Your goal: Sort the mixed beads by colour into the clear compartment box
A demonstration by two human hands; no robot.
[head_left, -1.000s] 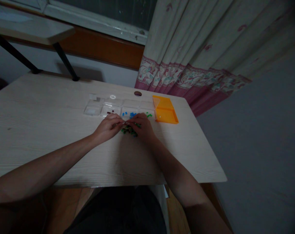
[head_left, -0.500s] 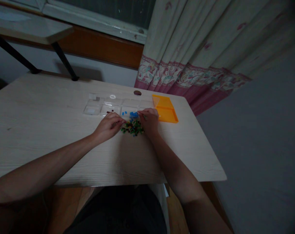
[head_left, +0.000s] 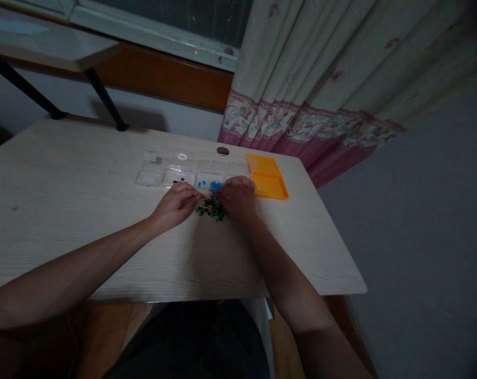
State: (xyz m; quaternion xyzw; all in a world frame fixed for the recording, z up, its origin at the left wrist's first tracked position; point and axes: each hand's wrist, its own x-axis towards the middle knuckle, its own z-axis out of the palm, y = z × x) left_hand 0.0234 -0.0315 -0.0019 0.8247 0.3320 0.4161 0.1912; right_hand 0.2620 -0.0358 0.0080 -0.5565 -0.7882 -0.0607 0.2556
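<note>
A pile of small green, brown and blue pieces lies on the table between my hands. My left hand is at its left side, thumb and fingers pinched together; whatever is in the pinch is too small to make out. Over the pile's right upper side is my right hand, its fingers drawn together near some blue pieces; what they hold is hidden. Behind the hands stands a clear compartment box. One compartment contains blue pieces, and the one to its left has a few brown pieces.
An open orange case lies right of the clear box. Behind the box is a small dark round object. A raised shelf on black legs stands at the back left of the table. A patterned curtain hangs behind.
My right hand has moved from the blue compartment down and slightly left to the pile. My left hand stays almost where it was.
</note>
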